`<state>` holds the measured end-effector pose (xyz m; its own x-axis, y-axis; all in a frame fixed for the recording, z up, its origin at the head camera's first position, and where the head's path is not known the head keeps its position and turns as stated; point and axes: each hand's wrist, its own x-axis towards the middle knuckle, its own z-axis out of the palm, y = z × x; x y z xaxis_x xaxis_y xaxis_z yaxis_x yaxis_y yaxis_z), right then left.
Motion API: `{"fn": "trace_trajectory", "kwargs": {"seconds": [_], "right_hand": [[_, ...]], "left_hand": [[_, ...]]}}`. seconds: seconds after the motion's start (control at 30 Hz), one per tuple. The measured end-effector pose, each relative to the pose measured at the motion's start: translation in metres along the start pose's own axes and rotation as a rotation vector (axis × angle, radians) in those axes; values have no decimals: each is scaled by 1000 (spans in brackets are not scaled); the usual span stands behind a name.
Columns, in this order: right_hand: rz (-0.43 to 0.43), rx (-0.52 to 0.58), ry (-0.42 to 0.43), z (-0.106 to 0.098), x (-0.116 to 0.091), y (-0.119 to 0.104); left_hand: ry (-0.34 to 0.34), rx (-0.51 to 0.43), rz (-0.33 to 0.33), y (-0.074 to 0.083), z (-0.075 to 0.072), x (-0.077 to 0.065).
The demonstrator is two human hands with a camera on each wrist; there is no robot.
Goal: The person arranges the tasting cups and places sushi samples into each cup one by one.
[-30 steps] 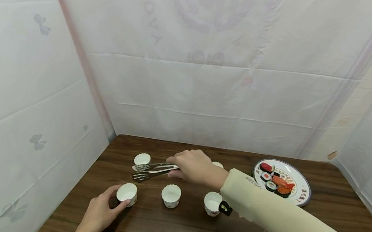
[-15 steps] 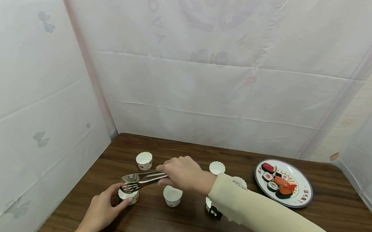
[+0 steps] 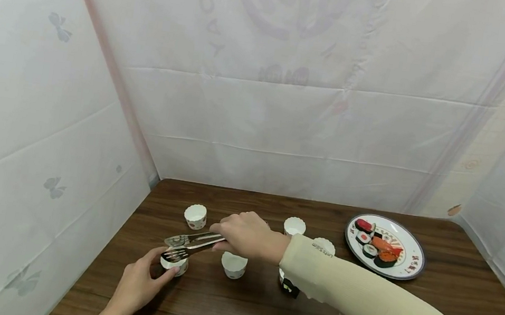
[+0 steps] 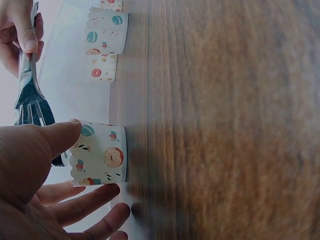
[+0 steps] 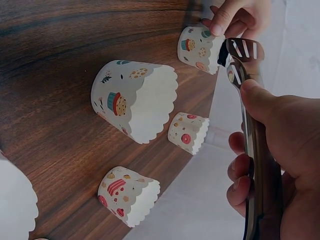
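My left hand (image 3: 135, 280) holds a white paper baking cup (image 4: 102, 155) at the left front of the table, thumb on one side and fingers at the other. Printed sweets decorate its wall, and its rim is scalloped. My right hand (image 3: 244, 233) grips metal serving tongs (image 5: 255, 135), one head slotted and the other fork-like. The tong heads (image 3: 175, 248) hang over the left hand's cup and overlap its mouth in the head view. A small black piece (image 5: 222, 54) shows at the tong heads in the right wrist view; its kind is unclear.
More paper cups stand about: back left (image 3: 195, 216), middle (image 3: 234, 266) and back right (image 3: 294, 226). My right sleeve (image 3: 359, 288) partly covers others. A plate (image 3: 402, 270) of sushi pieces (image 3: 380, 244) lies at the right. Fabric walls (image 3: 256, 126) enclose the wooden table (image 3: 212, 314).
My right hand has moved left and toward me, bringing the tongs from between two cups to over the left hand's cup, then almost stopped. The left hand stays on its cup.
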<state>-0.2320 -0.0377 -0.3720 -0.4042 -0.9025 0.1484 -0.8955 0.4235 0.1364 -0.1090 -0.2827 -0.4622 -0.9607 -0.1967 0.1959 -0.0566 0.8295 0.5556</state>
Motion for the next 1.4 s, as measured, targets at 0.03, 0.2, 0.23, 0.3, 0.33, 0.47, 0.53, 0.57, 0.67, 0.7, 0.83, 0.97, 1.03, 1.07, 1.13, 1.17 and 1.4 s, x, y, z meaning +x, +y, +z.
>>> {"fn": "trace_trajectory", "kwargs": {"seconds": [0.03,0.2,0.23,0.3,0.33,0.47,0.53,0.57,0.67,0.7,0.83,0.97,1.03,1.07,1.13,1.17,1.4], "right_hand": [[-1,-4,0,0,0,0],[12,0,-11,0,1,0],[19,1,-13,0,0,0],[33,1,-15,1,0,1],[38,3,-15,2,0,1],[53,11,-5,3,-1,3],[54,19,0,2,-2,4],[55,23,1,2,-3,4],[55,36,1,1,-4,5],[57,41,1,1,-5,5],[65,56,3,2,-6,6],[71,62,8,2,-8,8],[71,64,12,3,-9,9],[71,65,13,2,-10,10],[74,68,12,2,-11,11],[76,73,11,2,-12,11],[86,121,17,3,-20,19]], "left_hand": [[0,-1,0,0,0,0],[1,-7,11,0,0,1],[2,-9,11,0,0,1],[5,-14,10,1,0,1],[7,-15,10,1,0,1],[6,-20,10,1,0,1],[6,-17,7,2,0,1],[5,-17,7,1,0,2],[3,-12,-3,2,0,2],[0,-13,-7,2,1,2],[-9,-14,-16,2,1,3],[-9,-17,-16,2,1,2],[-8,-15,-13,1,1,2],[-7,-13,-13,1,1,2],[-5,-5,-11,0,1,2],[-5,-4,-11,0,1,2],[-9,-16,-2,-1,1,-1]]}}
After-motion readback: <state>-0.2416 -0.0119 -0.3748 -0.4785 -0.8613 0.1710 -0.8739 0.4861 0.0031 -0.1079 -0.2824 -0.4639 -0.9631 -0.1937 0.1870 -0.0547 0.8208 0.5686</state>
